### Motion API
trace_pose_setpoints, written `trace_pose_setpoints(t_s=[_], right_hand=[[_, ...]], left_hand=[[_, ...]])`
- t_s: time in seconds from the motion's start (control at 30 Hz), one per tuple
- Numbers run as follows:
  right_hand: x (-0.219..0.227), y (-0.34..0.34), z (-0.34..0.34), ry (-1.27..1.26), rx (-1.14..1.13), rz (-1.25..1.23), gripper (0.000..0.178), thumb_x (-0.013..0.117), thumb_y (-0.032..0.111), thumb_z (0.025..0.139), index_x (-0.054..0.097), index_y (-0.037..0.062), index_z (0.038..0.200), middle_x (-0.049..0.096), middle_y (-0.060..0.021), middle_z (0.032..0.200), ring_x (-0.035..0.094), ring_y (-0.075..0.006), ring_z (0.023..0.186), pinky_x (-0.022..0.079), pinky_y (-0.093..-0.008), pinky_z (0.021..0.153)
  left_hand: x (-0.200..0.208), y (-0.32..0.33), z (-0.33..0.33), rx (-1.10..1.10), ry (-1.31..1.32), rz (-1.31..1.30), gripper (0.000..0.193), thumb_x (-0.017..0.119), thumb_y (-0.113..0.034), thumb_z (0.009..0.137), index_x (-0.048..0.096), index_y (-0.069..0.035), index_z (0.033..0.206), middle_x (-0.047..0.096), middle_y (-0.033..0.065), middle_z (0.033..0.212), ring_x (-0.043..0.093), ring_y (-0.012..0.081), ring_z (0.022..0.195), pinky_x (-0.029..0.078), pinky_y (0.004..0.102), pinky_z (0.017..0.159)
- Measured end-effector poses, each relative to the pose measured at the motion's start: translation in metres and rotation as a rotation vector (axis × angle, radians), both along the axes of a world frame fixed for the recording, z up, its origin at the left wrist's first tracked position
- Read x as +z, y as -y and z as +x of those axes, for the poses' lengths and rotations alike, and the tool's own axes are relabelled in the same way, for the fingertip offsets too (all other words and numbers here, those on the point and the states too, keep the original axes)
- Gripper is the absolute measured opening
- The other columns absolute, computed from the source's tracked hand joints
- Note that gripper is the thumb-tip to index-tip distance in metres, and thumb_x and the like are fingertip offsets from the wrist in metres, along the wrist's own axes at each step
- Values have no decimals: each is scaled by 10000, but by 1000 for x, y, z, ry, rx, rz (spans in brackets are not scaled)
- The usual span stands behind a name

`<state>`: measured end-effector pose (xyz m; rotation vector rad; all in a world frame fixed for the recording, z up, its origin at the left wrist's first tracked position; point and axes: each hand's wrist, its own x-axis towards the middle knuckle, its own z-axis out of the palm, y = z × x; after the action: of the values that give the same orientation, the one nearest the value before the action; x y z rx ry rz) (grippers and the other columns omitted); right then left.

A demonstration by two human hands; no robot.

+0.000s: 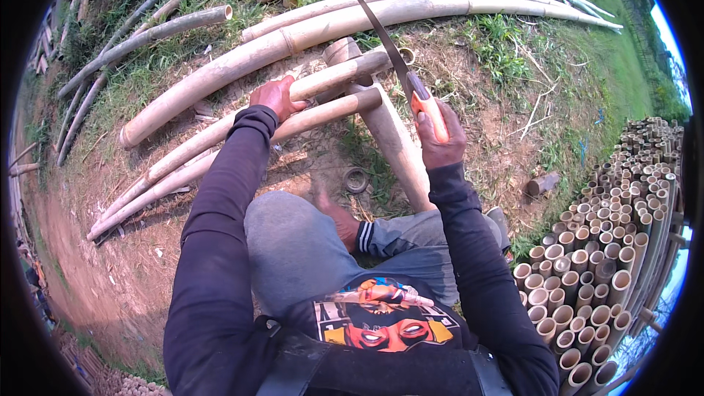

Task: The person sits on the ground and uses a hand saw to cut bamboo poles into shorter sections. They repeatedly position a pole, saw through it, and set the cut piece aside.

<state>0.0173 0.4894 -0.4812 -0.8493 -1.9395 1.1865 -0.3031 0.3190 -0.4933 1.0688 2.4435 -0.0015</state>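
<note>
My left hand [275,99] is closed round the upper of two bamboo poles [337,78], a short way back from its far end. Just below, the second bamboo pole [323,114] runs beside it, and both rest across a bamboo support [396,150] on the ground. In my right hand [444,139] is a handsaw [431,114], gripped by its orange handle. Its long dark blade points up and to the left, passing close by the upper pole's end. Whether the teeth touch the bamboo, I cannot tell.
Beyond my hands lie long bamboo poles [220,77] on dirt and grass. Thinner poles [147,44] lie at the far left. Many cut bamboo tubes [579,257] stand packed at the right. A bamboo ring [356,180] and a short block [543,183] are on the ground.
</note>
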Motion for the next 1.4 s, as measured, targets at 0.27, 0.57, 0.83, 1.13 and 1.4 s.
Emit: trace_pose_setpoints(t_s=[0.27,0.57,0.83,1.13,1.4], right_hand=[[39,57,67,-46,-3,-114,438,704,199,989,594,-77,1310,689,-154,1169,701,-209,1022,607,-346,831],[21,-9,-4,31,101,-182,547,767,77,910,507,-41,1377,633,-82,1159,658,-119,931,575,-269,786],[26,-2,-19,-88,67,-155,483,742,181,981,577,-12,1392,684,-67,1069,620,-65,749,543,-211,648],[81,74,91,-13,33,-121,471,684,177,1000,564,-90,1369,697,-149,1186,659,-111,794,562,-248,745],[23,-6,-28,-28,-20,-40,369,742,123,975,644,-27,1297,696,-45,1054,630,-68,871,541,-240,753]], left_hand=[[-22,5,-4,-11,-37,37,620,806,-518,839,609,-110,1263,747,171,1097,710,368,1072,553,492,903],[-13,4,-1,-4,-50,66,587,856,-398,788,629,-135,1262,753,177,1077,720,371,1053,567,483,895],[-12,3,1,38,-52,71,450,799,-245,790,647,-118,1194,754,188,1042,725,375,1022,574,491,882],[-15,2,-1,30,-60,60,444,800,-247,793,650,-130,1194,754,187,1044,727,373,1019,576,488,879],[-6,0,4,43,-83,50,438,792,-245,800,638,-128,1193,753,177,1066,722,368,1042,575,481,892]])
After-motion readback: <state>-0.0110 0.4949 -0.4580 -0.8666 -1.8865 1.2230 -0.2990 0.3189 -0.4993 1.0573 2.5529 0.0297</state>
